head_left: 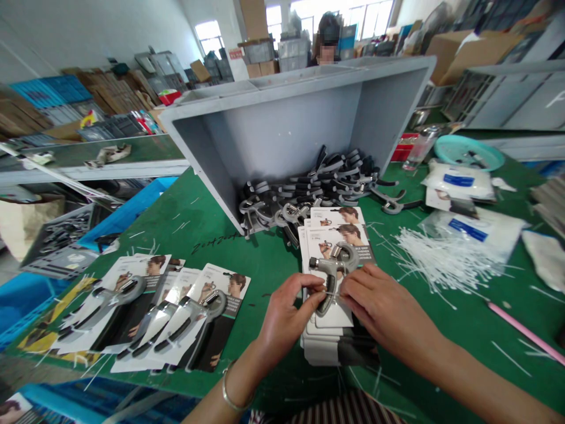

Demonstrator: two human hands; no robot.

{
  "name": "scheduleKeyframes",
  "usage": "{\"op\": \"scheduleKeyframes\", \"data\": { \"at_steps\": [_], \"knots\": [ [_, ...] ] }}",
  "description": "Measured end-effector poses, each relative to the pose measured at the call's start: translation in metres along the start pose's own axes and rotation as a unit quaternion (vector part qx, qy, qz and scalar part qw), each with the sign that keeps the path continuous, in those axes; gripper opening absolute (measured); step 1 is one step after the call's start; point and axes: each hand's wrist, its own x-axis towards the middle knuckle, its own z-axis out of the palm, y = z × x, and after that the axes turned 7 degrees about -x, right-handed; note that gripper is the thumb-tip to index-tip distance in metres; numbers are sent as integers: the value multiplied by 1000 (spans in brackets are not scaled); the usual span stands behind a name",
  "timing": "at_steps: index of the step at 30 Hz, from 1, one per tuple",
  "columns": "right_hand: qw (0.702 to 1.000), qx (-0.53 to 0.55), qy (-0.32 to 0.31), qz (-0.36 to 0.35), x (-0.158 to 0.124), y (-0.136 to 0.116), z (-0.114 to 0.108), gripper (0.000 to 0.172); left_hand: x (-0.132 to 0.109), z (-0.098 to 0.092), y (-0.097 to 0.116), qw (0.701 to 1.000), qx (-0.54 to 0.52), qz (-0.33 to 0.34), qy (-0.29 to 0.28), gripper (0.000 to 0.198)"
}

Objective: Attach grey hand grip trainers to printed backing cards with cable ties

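A grey and black hand grip strengthener (338, 262) lies on a printed backing card (333, 315) atop a stack of such cards. My left hand (289, 306) is closed at its left handle, thumb and forefinger pinching a thin white cable tie (329, 293). At the tie's other side, the fingertips of my right hand (382, 303) are pressed together against it; the tie's end there is hidden. To the right, a heap of loose white cable ties (441, 259) spreads over the green table (265, 265).
A grey crate (286, 135) tipped on its side holds many loose hand grips (309, 188). Carded hand grips (189, 324) overlap at the left. Bags of ties (461, 179), a pink stick (525, 330) and a turquoise plate (468, 150) are at the right. Another person (327, 41) is behind the crate.
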Motion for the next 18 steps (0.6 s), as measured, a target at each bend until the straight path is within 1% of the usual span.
{"op": "scheduleKeyframes", "data": {
  "at_steps": [6,11,13,16,17,18],
  "knots": [
    [1000,-6,5,6,0,-3,-1,20,-1,2,2,1000,4,14,-4,13],
    [1000,15,6,-1,3,-2,4,23,4,5,3,999,30,26,-12,12],
    [1000,24,9,4,4,-1,5,23,7,1,5,998,44,35,-28,10],
    [999,38,21,21,1,-4,0,20,5,-11,9,992,80,60,-75,12],
    [999,38,27,24,0,-6,-3,19,4,-15,9,987,110,82,-81,15],
    [999,36,28,28,0,-9,-5,18,3,-19,7,978,147,124,-78,17]
  ]
}}
